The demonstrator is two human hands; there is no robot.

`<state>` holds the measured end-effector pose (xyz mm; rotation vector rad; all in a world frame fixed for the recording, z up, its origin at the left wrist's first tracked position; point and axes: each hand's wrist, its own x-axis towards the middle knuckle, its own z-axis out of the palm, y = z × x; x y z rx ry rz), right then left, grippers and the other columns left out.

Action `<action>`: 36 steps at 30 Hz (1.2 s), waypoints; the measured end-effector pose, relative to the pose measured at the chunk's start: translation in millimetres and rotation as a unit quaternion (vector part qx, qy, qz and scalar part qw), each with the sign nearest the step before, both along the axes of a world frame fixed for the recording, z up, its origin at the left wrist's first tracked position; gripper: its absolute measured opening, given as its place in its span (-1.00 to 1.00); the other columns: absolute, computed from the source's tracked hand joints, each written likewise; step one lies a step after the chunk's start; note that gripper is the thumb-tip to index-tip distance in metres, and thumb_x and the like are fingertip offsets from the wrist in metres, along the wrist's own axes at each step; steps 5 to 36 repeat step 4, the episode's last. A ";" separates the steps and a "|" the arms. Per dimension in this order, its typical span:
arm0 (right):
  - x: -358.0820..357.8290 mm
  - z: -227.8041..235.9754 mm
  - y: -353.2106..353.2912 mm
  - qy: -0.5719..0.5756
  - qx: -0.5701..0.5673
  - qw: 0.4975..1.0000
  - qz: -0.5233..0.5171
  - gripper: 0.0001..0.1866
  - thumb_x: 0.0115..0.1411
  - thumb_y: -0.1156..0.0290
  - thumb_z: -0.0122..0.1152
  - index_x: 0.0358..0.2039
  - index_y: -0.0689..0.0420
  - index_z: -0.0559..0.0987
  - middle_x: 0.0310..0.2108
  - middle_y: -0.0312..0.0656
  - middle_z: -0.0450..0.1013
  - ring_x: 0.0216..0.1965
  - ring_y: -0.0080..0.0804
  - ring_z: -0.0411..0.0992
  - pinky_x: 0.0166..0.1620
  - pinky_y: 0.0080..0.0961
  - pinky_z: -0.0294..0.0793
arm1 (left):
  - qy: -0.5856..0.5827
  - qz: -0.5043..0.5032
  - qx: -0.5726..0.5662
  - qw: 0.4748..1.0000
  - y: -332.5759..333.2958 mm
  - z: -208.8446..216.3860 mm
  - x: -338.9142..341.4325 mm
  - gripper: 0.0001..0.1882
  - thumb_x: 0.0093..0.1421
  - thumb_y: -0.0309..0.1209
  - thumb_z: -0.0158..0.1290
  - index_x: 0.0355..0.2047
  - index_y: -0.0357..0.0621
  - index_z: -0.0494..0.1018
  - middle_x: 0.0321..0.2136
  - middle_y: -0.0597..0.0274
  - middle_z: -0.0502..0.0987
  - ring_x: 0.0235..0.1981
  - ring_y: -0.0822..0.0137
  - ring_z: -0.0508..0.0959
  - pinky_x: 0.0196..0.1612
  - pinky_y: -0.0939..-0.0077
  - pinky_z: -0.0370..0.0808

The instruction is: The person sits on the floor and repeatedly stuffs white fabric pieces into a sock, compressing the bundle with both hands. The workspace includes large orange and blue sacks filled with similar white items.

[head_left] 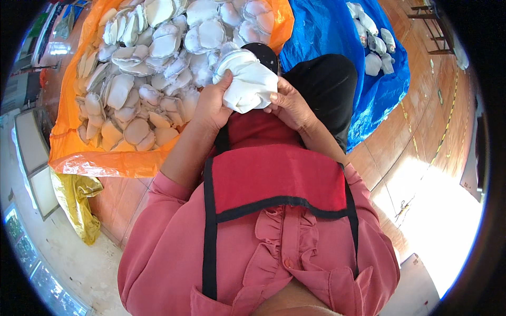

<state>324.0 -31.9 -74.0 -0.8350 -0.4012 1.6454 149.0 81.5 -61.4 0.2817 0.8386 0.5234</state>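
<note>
Head view: 2 hands clasp a bundled white fabric piece [246, 80] from opposite sides. Left hand [212, 104] and right hand [290, 105] each press fingers closed on it, its length running up-left toward the heaped white fabric pads [153, 63].

Wooden floor [416, 142] under orange sheet [105, 158]

No labels, signs or screens show. An orange plastic bag [100, 158] lies open across the upper left, a blue one [379, 89] at upper right, and a crumpled yellow one [79, 203] at left below the orange.
</note>
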 end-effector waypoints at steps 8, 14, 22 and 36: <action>-0.3 8.1 2.4 -0.167 0.006 0.983 0.071 -0.42 0.18 0.33 0.37 0.20 0.07 0.43 -0.01 -0.34 0.49 -0.03 -0.54 0.42 0.04 -0.58 0.42 | 0.052 0.045 0.004 0.998 -6.6 12.2 6.9 -0.49 0.37 -0.24 -0.01 0.20 -0.31 0.23 0.07 -0.02 0.46 0.07 0.04 0.51 0.11 0.12 0.50; -0.3 8.1 2.4 -0.167 0.006 0.983 0.071 -0.42 0.18 0.33 0.37 0.20 0.07 0.43 -0.01 -0.34 0.49 -0.03 -0.54 0.42 0.04 -0.58 0.42 | 0.052 0.045 0.004 0.998 -6.6 12.2 6.9 -0.49 0.37 -0.24 -0.01 0.20 -0.31 0.23 0.07 -0.02 0.46 0.07 0.04 0.51 0.11 0.12 0.50; -0.3 8.1 2.4 -0.167 0.006 0.983 0.071 -0.42 0.18 0.33 0.37 0.20 0.07 0.43 -0.01 -0.34 0.49 -0.03 -0.54 0.42 0.04 -0.58 0.42 | 0.052 0.045 0.004 0.998 -6.6 12.2 6.9 -0.49 0.37 -0.24 -0.01 0.20 -0.31 0.23 0.07 -0.02 0.46 0.07 0.04 0.51 0.11 0.12 0.50; -0.3 8.1 2.4 -0.167 0.006 0.983 0.071 -0.42 0.18 0.33 0.37 0.20 0.07 0.43 -0.01 -0.34 0.49 -0.03 -0.54 0.42 0.04 -0.58 0.42 | 0.052 0.045 0.004 0.998 -6.6 12.2 6.9 -0.49 0.37 -0.24 -0.01 0.20 -0.31 0.23 0.07 -0.02 0.46 0.07 0.04 0.51 0.11 0.12 0.50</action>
